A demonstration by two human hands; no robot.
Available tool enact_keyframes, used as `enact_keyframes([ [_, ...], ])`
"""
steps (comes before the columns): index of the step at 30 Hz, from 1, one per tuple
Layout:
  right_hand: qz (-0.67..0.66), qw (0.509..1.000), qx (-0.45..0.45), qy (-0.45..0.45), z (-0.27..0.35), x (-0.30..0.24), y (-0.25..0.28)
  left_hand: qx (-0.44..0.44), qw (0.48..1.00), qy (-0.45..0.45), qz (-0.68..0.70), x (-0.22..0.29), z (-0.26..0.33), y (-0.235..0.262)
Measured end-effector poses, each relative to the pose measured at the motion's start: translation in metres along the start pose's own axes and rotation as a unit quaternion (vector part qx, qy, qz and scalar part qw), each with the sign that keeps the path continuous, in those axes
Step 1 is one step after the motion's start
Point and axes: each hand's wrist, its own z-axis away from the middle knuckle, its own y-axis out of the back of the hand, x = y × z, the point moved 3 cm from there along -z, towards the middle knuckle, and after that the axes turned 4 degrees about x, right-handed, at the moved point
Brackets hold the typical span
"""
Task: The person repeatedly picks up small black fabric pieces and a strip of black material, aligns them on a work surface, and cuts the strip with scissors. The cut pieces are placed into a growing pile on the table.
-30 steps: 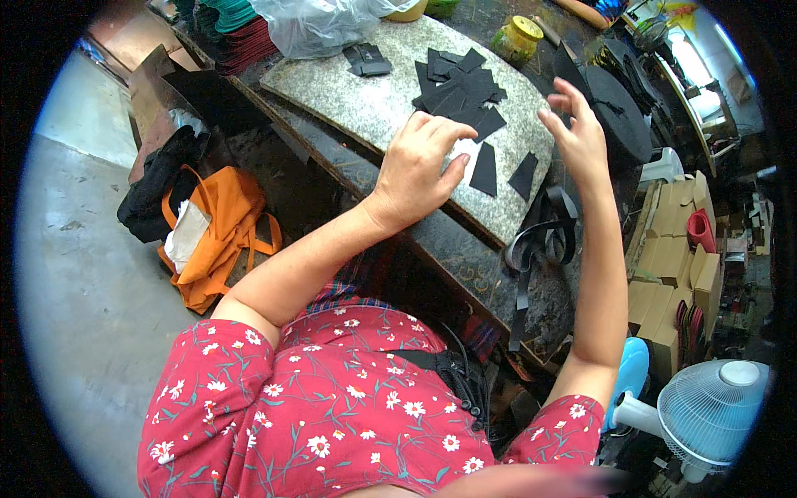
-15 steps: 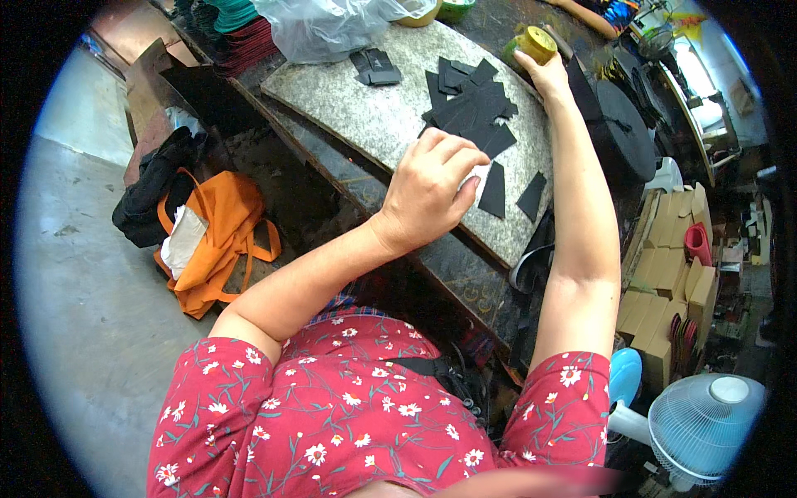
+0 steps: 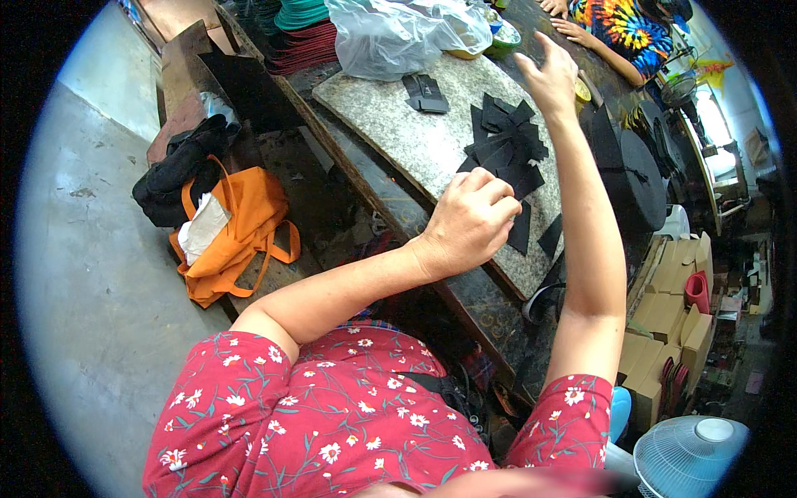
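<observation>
Holding our right hand (image 3: 553,81) wide, the yellow tub (image 3: 583,94) just beside its fingers, we seem mid-reach, black pieces (image 3: 505,143) beyond our curled left hand (image 3: 470,222), its hold unclear; gripping would call for narrowing.

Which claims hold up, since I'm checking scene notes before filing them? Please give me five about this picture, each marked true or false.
1. Black pieces lie heaped on the speckled board. True.
2. The left hand rests on the orange bag. False: it is by the black pieces, well away from the bag.
3. The right hand has its fingers spread. True.
4. The fan is bright red. False: it is pale blue and white.
5. A see-through plastic bag is at the board's far edge. True.
</observation>
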Motion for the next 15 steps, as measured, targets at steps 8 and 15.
enact_keyframes([
  [8, -0.400, 0.887, -0.125, -0.193, -0.033, 0.008, -0.114, 0.005, 1.000, 0.007, 0.005, -0.002, -0.001, -0.002],
  [15, -0.247, 0.918, -0.141, -0.277, -0.031, -0.006, -0.103, 0.007, 1.000, 0.009, 0.002, -0.004, -0.002, -0.002],
])
